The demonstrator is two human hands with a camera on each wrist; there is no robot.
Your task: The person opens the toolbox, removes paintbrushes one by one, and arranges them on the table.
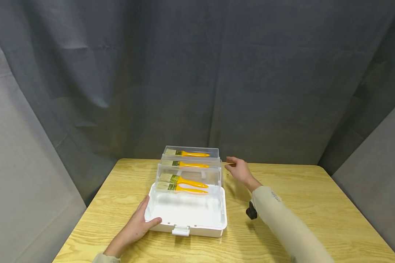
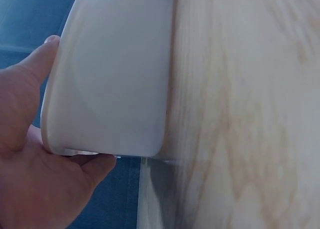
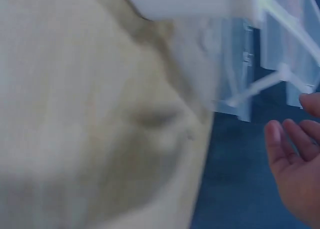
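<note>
A white plastic storage box [image 1: 185,211] stands with its lid raised and clear tiered trays [image 1: 214,150] fanned out toward the back. Several paintbrushes with yellow handles [image 1: 191,182] lie in the trays, bristles to the left. My left hand [image 1: 135,225] grips the box's near left corner, thumb at the front rim and fingers along the side; the left wrist view shows this corner of the box [image 2: 112,79] up close. Just right of the trays, my right hand [image 1: 239,171] is in the air with fingers loosely bent and nothing in them.
A white latch [image 1: 181,231] hangs at the box's front. The wooden table [image 1: 299,204] reaches back to a dark grey curtain [image 1: 266,91], with light grey panels [image 1: 26,164] at the sides. A black wrist device [image 1: 251,211] sits by the right sleeve.
</note>
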